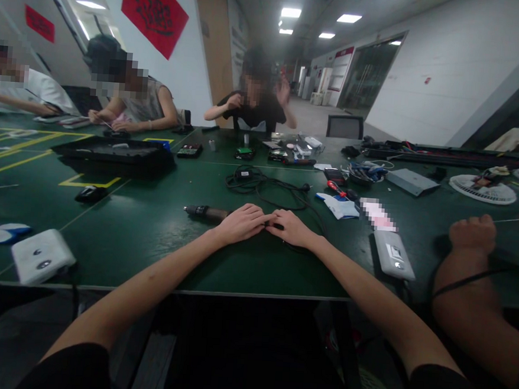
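Note:
An electric screwdriver (205,212) lies on the green table with its bit end pointing left. My left hand (244,223) is closed over its rear part, fingers stretching toward the right. My right hand (291,227) meets it there, fingertips pinched at a small dark piece at the tool's tail end, which seems to be the end of a black cord. The fingers hide most of that joint. Just beyond both hands lies a coiled black cable (264,186) with a plug.
A black tray (115,153) stands at the left. White boxes lie left (42,256) and right (393,254). Near the right one are a white-blue packet (341,207) and a red screwdriver (336,188). A co-worker's hand (472,233) is close at the right; several people sit around.

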A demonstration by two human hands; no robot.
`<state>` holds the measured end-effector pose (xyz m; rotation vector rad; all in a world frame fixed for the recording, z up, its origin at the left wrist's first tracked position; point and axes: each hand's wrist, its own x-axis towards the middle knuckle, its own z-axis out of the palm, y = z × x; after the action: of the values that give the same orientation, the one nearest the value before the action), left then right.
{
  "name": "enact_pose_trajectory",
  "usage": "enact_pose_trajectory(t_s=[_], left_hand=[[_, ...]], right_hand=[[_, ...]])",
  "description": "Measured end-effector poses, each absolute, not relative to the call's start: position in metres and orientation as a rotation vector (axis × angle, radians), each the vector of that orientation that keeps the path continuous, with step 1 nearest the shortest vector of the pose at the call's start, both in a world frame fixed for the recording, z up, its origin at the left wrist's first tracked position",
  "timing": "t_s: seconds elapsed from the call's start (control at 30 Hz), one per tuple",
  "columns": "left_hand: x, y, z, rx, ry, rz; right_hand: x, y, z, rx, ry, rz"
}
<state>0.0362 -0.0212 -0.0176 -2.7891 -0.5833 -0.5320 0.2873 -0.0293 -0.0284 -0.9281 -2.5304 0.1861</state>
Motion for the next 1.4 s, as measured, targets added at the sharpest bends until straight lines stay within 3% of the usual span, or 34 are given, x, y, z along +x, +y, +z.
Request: enact_pose_trajectory(t_s=[1.4], left_hand=[[0.0365, -0.0208, -0.0184, -2.765, -0.559, -0.556]], right_hand=[[0.2875, -0.0302, -0.0273, -0.934, -2.547, 0.148]])
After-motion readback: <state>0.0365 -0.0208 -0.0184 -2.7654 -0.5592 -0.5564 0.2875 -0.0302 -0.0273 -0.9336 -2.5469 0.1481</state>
